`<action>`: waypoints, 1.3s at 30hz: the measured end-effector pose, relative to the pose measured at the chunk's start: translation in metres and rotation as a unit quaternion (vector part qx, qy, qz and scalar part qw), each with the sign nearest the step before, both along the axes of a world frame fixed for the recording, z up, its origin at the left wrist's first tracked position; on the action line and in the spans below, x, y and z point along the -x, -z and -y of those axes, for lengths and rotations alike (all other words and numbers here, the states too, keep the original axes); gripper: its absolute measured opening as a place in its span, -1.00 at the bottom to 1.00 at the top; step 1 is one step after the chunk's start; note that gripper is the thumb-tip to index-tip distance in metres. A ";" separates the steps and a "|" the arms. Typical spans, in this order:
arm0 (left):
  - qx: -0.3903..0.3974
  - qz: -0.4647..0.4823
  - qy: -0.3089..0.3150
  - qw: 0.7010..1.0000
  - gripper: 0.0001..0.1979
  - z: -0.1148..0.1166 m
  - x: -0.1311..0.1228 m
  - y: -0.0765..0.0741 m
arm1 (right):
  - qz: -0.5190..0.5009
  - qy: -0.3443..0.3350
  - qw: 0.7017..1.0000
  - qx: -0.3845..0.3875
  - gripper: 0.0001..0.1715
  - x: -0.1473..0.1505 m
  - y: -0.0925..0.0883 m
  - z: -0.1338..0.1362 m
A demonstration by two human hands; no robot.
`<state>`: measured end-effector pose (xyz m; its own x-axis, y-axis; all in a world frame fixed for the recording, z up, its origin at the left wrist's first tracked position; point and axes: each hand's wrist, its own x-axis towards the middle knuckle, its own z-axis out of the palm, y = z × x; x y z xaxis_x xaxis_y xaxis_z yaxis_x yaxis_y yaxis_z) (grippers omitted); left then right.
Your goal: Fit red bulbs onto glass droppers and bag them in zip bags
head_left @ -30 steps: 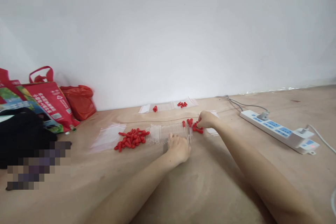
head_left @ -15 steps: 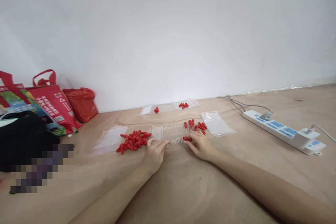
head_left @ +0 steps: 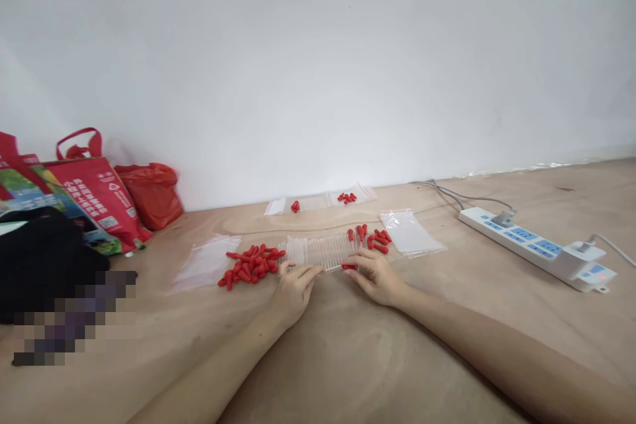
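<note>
My left hand (head_left: 294, 288) pinches a clear thin dropper tube (head_left: 332, 269) that points to the right. In my right hand (head_left: 373, 276) a red rubber dropper bulb (head_left: 348, 266) is gripped between thumb and fingers, its opening toward the tube. Tube end and bulb meet or nearly meet; I cannot tell which. Just behind the hands lies a row of clear dropper tubes (head_left: 313, 250), side by side. Left of my left hand is a pile of red rubber bulbs (head_left: 251, 266). A few tubes at the row's right end carry red bulbs (head_left: 361, 232), with several loose red bulbs (head_left: 381, 238) beside them.
Clear plastic bags lie left (head_left: 206, 264) and right (head_left: 412, 233). Nearer the wall, another bag (head_left: 318, 202) holds tubes and red bulbs. A white power strip (head_left: 527, 242) with cables stands at right. Red shopping bags (head_left: 99, 195) and a black cloth item (head_left: 50, 262) are at left.
My right hand has shifted slightly left with the red bulb, toward the tube. The tube in my left hand now lies more level, its free end close to the bulb.
</note>
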<state>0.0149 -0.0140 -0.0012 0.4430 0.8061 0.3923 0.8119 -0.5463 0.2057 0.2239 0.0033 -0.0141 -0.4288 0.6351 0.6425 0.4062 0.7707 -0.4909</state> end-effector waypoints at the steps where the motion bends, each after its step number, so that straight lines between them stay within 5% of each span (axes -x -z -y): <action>1: -0.002 -0.003 0.007 1.000 -0.72 -0.001 0.001 0.001 | -0.003 -0.003 1.000 0.004 -0.82 0.000 0.000 0.000; 14: -0.105 0.024 0.131 0.986 -0.68 -0.011 0.008 0.018 | -0.008 -0.058 0.998 -0.013 -0.85 -0.002 0.004 -0.001; 29: -0.144 0.002 0.159 0.977 -0.71 -0.004 0.004 0.014 | 0.120 -0.023 0.986 -0.115 -0.81 -0.001 0.005 0.002; 39: -0.136 0.040 0.155 0.978 -0.78 -0.003 -0.002 0.015 | 0.078 -0.024 0.995 -0.060 -0.81 0.002 0.001 0.002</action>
